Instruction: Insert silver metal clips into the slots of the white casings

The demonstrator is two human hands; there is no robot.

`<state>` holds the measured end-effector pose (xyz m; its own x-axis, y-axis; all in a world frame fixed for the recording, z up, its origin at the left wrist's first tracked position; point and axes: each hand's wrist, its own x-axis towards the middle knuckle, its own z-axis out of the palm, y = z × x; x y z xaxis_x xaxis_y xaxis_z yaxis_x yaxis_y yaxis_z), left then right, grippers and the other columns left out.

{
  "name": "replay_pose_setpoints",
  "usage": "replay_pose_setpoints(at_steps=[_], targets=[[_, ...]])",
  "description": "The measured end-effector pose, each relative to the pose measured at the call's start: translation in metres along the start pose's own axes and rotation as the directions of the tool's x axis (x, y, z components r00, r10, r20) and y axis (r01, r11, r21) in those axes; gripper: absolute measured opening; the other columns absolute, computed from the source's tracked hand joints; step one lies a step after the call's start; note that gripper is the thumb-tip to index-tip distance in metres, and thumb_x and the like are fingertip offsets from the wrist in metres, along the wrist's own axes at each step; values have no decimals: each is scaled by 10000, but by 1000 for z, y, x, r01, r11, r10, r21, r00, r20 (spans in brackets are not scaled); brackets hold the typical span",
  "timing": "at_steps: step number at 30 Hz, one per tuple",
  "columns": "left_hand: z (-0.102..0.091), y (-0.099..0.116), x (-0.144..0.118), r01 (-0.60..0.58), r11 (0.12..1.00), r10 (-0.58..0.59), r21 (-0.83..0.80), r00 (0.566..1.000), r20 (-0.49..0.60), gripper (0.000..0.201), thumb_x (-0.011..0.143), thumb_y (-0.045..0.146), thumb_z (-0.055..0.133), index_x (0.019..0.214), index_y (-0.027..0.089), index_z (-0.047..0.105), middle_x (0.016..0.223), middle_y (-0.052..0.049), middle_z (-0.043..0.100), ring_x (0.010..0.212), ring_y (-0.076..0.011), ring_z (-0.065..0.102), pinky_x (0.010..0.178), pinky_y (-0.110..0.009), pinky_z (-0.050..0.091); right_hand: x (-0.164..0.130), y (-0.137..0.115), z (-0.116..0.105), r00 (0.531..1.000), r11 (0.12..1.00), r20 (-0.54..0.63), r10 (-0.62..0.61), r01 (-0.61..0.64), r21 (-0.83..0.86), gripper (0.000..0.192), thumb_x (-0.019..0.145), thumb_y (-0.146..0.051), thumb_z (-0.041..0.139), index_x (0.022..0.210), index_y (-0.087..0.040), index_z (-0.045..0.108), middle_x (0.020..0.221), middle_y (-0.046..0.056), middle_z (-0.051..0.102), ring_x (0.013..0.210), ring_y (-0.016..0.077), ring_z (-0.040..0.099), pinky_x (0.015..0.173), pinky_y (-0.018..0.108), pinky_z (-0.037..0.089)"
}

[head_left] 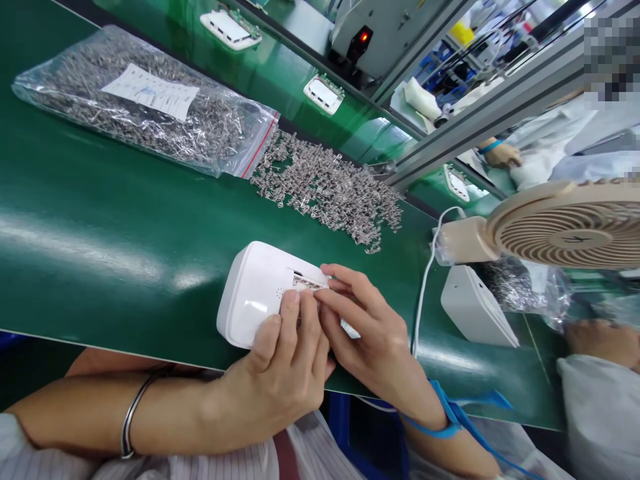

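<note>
A white plastic housing [250,293] with rounded corners lies on the green bench top, tilted in view. Metal contacts show in a slot [306,283] on its face, beside a small patch of holes. My left hand [290,353] is closed over the near side of the housing, fingertips pressing at the slot. At the right end, my right hand [370,327] has its fingers bent together against the slot's edge; anything small between them is hidden. Beyond the housing spreads a pile of small wire springs [330,187].
A clear zip bag [210,127] full of metal springs lies at the back left. White housings with circuit boards [324,93] sit on the line behind. At right are a beige fan [575,230], a white cable [423,287], another white housing [475,307] and a co-worker's sleeve [600,400].
</note>
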<state>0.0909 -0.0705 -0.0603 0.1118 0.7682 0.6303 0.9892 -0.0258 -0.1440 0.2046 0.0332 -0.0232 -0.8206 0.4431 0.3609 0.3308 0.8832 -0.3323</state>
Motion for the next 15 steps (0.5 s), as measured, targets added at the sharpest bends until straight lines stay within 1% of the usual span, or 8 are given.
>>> replay_pose_setpoints(at_steps=[3, 5, 7, 9, 10, 12, 14, 15], targets=[[-2, 2, -1, -31, 1000, 31, 4, 999, 27, 453, 865, 440, 472, 1097, 87, 634, 1102, -114, 640, 1081, -296, 545, 874, -344, 332, 6, 5, 8, 980, 984, -139, 143, -125, 127, 120, 812, -63, 524, 826, -180, 547, 931, 85, 592, 836, 166, 611, 704, 312, 523], [-3, 2, 0, -31, 1000, 31, 1, 999, 37, 444, 866, 431, 479, 1095, 81, 630, 1097, -119, 634, 1095, -305, 537, 879, -351, 335, 8, 8, 12, 961, 965, -180, 211, -176, 193, 103, 812, -86, 533, 783, -185, 534, 866, 64, 594, 828, 164, 609, 691, 303, 516], [-2, -3, 2, -18, 1000, 18, 4, 998, 57, 431, 874, 410, 476, 1086, 67, 627, 1098, -125, 632, 1101, -306, 535, 881, -356, 343, 7, 13, 11, 940, 956, -225, 256, -211, 206, 68, 814, -119, 547, 807, -186, 548, 913, 77, 607, 893, 185, 609, 729, 331, 517], [-2, -17, 5, 34, 998, -38, 53, 995, 89, 431, 886, 387, 467, 1079, 32, 619, 1083, -143, 635, 1085, -312, 544, 878, -370, 361, 1, 23, 4, 898, 957, -336, 285, -251, 143, 79, 807, -168, 578, 884, -185, 575, 1019, 101, 607, 977, 216, 597, 791, 380, 510], [-3, -27, 6, 89, 992, -99, 94, 990, 104, 443, 889, 380, 467, 1095, 13, 603, 1093, -162, 628, 1094, -333, 535, 882, -394, 370, -5, 32, -2, 857, 952, -418, 302, -294, 85, 125, 803, -204, 595, 926, -185, 585, 1072, 111, 597, 1010, 233, 587, 821, 409, 500], [-6, -52, 7, 255, 953, -277, 161, 951, 138, 497, 883, 365, 487, 1204, -13, 517, 1215, -218, 553, 1187, -425, 437, 912, -503, 371, -21, 55, -17, 738, 899, -593, 323, -435, -51, 241, 787, -304, 627, 992, -183, 595, 1135, 130, 569, 1067, 278, 557, 875, 479, 461], [-13, -75, 6, 411, 902, -430, 129, 880, 203, 629, 870, 341, 512, 1368, 8, 318, 1446, -251, 265, 1297, -544, 144, 933, -689, 286, -42, 83, -34, 626, 778, -708, 328, -603, -173, 412, 743, -430, 654, 1055, -168, 592, 1182, 173, 523, 1136, 351, 490, 934, 560, 379], [-16, -84, 5, 465, 882, -469, 72, 858, 207, 689, 861, 324, 528, 1407, 24, 233, 1491, -245, 128, 1295, -571, 29, 927, -762, 210, -54, 97, -41, 607, 718, -714, 348, -663, -213, 531, 701, -489, 674, 1102, -153, 580, 1229, 210, 477, 1172, 400, 439, 958, 598, 325]])
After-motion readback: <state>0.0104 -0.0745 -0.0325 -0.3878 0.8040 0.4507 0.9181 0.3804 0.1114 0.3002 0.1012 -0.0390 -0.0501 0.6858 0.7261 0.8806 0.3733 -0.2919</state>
